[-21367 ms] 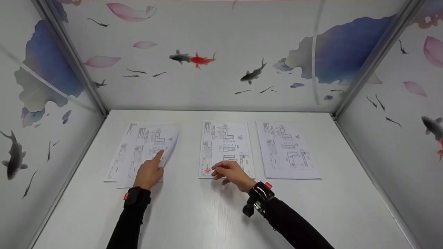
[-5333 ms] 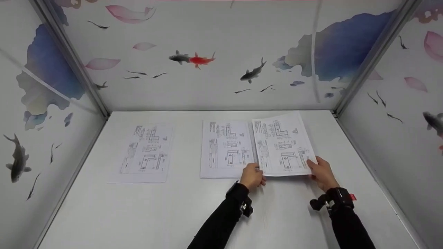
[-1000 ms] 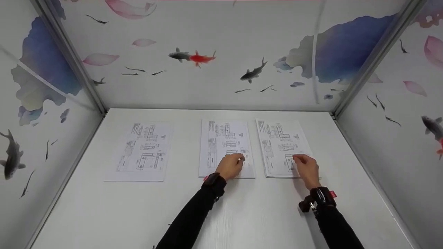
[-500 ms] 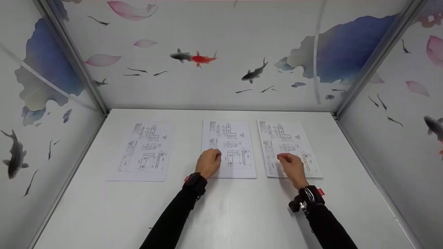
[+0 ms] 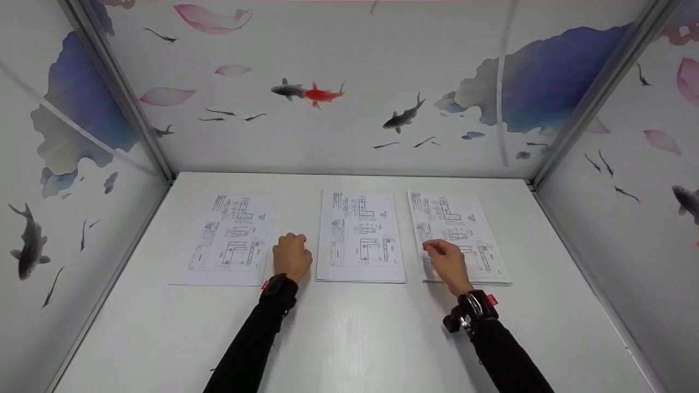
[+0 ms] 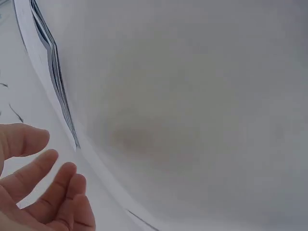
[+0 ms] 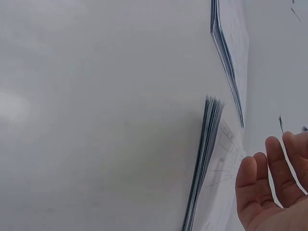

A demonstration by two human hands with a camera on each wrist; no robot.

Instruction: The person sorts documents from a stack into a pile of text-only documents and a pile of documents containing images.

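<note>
Three sets of paper printed with technical drawings lie on the white table. My left hand (image 5: 292,257) hovers between the left drawing sheet (image 5: 226,240) and the middle paper stack (image 5: 360,234), holding nothing. Its fingers (image 6: 43,185) are loosely bent in the left wrist view, apart from the paper. Over the near left part of the right paper stack (image 5: 480,234) is my right hand (image 5: 448,265), with nothing in its loosely bent fingers (image 7: 281,168). The right wrist view shows the layered edge of a paper stack (image 7: 202,163) beside that hand.
White panels painted with fish and petals enclose the table at the back (image 5: 327,139) and both sides. Metal posts stand in the back corners. Bare white tabletop (image 5: 355,338) lies in front of the papers.
Five seconds ago both hands held the right stack's raised sheets; these now lie flat, let go. Over the last second my left hand moved left off the middle stack, and my right shifted slightly left.
</note>
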